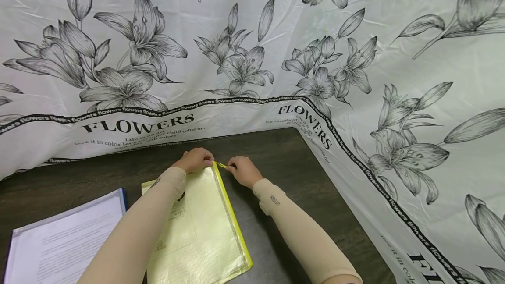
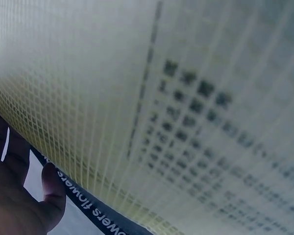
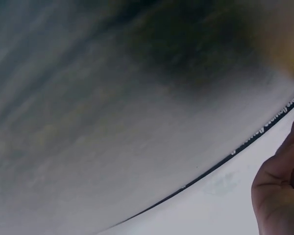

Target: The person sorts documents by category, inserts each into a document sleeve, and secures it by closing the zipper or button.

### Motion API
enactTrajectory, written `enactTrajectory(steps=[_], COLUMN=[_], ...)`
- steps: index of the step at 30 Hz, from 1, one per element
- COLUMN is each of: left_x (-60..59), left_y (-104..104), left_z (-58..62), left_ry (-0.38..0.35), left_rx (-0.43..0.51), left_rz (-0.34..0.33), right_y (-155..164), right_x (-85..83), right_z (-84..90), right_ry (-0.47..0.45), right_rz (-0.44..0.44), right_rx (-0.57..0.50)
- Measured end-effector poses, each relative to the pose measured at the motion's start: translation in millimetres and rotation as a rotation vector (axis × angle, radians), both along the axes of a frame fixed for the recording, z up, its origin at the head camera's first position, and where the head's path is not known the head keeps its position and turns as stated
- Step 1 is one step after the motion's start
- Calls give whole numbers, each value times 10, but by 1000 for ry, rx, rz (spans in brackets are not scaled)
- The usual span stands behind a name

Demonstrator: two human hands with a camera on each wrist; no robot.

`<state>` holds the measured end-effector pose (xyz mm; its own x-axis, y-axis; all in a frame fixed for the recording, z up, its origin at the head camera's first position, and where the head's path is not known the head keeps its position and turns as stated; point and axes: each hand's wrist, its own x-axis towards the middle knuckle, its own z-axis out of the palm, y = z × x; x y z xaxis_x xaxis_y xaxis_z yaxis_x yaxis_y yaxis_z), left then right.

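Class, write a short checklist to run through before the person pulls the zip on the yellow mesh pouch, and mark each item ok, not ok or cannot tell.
1. Yellow mesh pouch lies flat on the dark table: ok.
2. Left hand holds the pouch's top corner: ok.
3. Right hand pinches the zip tab: ok.
4. Zip fully closed: cannot tell.
5. Papers inside lie clear of the zip: cannot tell.

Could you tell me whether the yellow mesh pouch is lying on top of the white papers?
No, the yellow mesh pouch lies on the dark table, beside the white papers.
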<state>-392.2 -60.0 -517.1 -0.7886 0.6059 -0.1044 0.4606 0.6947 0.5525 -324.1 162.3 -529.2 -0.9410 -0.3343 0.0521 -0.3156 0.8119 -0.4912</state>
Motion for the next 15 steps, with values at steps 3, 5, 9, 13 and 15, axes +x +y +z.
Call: enactTrajectory(steps=[3,5,9,13,15], left_x=[-8,-8,4,24,25], left_y=[1,6,27,39,35], left_z=[-23,-30,-16,5,7], left_ry=[-8,-12,-18,-12,-11], left_rx=[-3,-5,-11,-16,-18], left_rz=[3,4,2,6,9], right_y=[-22,-36,-52,-56,-55], right_x=[16,33,51,72,89], right_z=[24,42,54,50,51], right_ry=[43,48,58,72,91], right_rz=[19,39,74,75,67], right_rx=[87,123,162,185,206])
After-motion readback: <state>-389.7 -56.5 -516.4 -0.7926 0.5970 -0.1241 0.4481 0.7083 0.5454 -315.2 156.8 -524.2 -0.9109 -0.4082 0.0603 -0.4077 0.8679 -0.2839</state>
